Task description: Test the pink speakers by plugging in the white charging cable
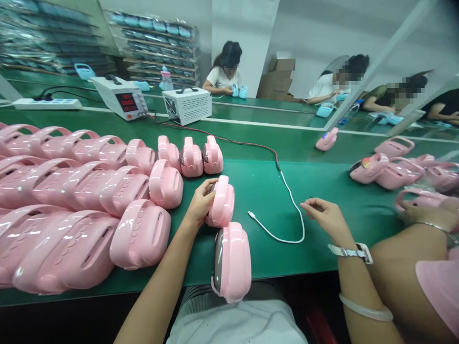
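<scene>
My left hand (201, 203) grips a pink plastic device with a carry handle (224, 203), which stands on the green table; the palm side of the hand is hidden. Directly in front of me, a second pink device (234, 260) stands at the table edge, its dark face turned left. My right hand (326, 217) hovers to the right of a white cable (283, 239), thumb and fingers pinched together. Something small and dark shows at those fingertips, too small to name. The cable's plug (251, 216) lies loose on the table, apart from both devices.
Rows of pink devices (86, 191) fill the left side. A power supply with a red display (125, 102) feeds a red-black wire (236, 142) to the cable. Beside it stands a grey-white box (188, 106). At right, a co-worker's hand (425, 217) is near more pink devices (398, 172).
</scene>
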`<action>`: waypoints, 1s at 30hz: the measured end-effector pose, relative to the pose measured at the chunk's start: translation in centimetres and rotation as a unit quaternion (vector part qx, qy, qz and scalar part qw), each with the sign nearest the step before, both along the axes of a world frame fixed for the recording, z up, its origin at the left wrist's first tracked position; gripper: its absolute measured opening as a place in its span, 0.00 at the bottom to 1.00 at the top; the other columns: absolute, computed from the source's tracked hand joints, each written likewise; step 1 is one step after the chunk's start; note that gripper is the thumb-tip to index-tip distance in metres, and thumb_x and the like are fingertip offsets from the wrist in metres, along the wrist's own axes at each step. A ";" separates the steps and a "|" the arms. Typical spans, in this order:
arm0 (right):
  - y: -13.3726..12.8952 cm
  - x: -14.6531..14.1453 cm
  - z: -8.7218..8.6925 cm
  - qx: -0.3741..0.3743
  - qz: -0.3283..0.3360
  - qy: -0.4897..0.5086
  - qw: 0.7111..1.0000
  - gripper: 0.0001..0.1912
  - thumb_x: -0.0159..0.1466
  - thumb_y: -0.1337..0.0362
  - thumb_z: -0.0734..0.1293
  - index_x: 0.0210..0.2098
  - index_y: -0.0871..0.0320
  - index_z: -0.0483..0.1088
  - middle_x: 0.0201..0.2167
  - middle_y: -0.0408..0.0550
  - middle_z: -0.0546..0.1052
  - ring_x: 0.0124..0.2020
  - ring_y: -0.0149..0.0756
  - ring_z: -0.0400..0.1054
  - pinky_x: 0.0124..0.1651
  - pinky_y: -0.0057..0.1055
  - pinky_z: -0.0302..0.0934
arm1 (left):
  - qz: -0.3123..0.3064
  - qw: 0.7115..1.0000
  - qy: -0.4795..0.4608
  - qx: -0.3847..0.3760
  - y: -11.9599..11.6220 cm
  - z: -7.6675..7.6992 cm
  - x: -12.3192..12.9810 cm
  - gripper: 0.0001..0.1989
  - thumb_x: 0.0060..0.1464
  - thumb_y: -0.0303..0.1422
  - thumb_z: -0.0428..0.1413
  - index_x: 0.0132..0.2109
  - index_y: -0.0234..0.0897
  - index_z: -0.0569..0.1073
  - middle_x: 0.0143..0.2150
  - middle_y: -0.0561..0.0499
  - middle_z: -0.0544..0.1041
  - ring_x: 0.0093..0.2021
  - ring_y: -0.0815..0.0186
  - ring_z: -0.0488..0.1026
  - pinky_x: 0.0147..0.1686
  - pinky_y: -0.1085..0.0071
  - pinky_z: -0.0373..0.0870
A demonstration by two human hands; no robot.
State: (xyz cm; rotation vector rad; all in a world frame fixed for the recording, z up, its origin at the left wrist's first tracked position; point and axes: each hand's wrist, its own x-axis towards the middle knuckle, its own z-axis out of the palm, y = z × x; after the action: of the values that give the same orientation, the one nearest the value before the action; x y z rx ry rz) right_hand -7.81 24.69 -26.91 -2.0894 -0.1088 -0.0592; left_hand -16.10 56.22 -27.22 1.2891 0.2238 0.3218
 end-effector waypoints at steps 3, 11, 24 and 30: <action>6.8 0.7 4.3 0.163 0.148 0.005 0.975 0.23 0.48 0.45 0.74 0.27 0.58 0.69 0.31 0.49 0.76 0.28 0.33 0.70 0.29 0.28 0.64 | -0.004 1.000 -0.003 0.001 0.0 -0.2 0.0 0.24 0.36 0.36 0.63 0.44 0.32 0.74 0.46 0.45 0.76 0.48 0.58 0.71 0.40 0.73 0.65; 25.6 8.0 9.4 0.196 0.305 0.263 0.894 0.06 0.63 0.66 0.67 0.30 0.60 0.68 0.26 0.43 0.74 0.21 0.25 0.66 0.21 0.21 0.56 | -0.008 1.000 -0.004 0.014 0.4 -0.4 -0.2 0.23 0.36 0.36 0.62 0.43 0.33 0.73 0.45 0.45 0.76 0.47 0.57 0.71 0.43 0.70 0.66; 22.1 2.1 6.9 0.289 0.315 0.176 0.887 0.17 0.50 0.59 0.77 0.26 0.60 0.67 0.21 0.43 0.75 0.23 0.29 0.71 0.28 0.23 0.66 | -0.028 0.999 0.014 -0.037 0.2 0.1 -0.4 0.56 0.37 0.37 0.65 0.68 0.38 0.42 0.38 0.52 0.73 0.38 0.66 0.70 0.38 0.73 0.63; 18.6 4.1 5.1 0.326 0.277 0.179 0.886 0.19 0.48 0.55 0.77 0.28 0.58 0.66 0.27 0.45 0.78 0.24 0.30 0.73 0.26 0.23 0.64 | -0.036 0.998 0.032 -0.036 0.2 0.7 -0.4 0.56 0.37 0.38 0.66 0.68 0.40 0.44 0.38 0.53 0.72 0.36 0.68 0.70 0.36 0.76 0.64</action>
State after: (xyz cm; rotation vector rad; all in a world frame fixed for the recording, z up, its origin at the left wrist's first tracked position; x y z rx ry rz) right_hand -3.75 43.26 -21.80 -1.3038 -0.3980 0.5636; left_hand -16.49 56.44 -26.56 1.2343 0.2407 0.2103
